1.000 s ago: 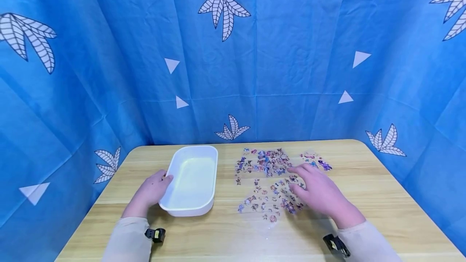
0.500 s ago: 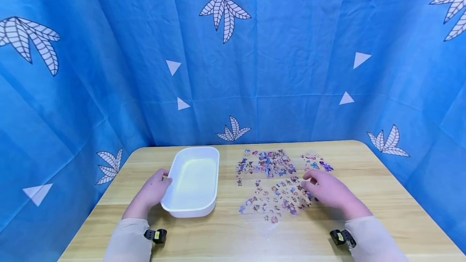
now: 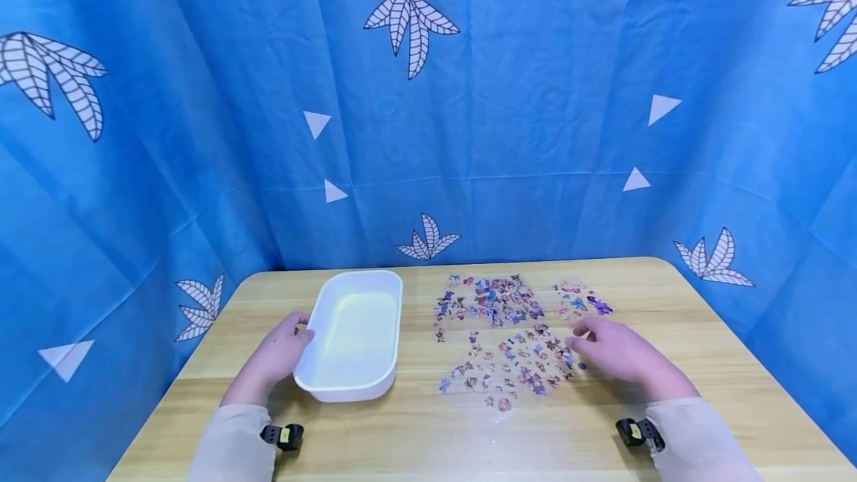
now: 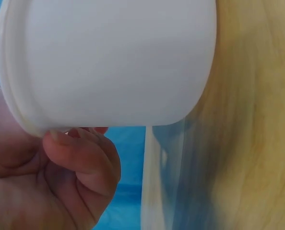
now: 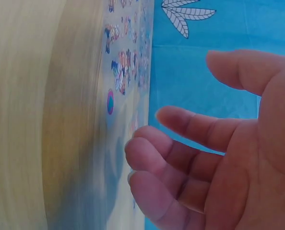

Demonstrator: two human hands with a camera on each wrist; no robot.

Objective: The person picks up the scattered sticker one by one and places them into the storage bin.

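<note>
White basin at left of the table; printed pieces, with clear film about them, spread across the right half. From my remote station, the head view gives me the basin's interior, the left wrist view only its outer wall. The right wrist view resolves a pink-rimmed disc near the pieces' right edge, a mere dot from the head. The left hand pinches the basin's left rim; I cannot see every fingertip, since the basin hides some. The right hand is relaxed, fingers loosely bent, thumb apart, holding nothing, just right of the pieces. Black wrist devices sit at both sleeves; a patterned blue curtain stands beyond the table's far edge.
</note>
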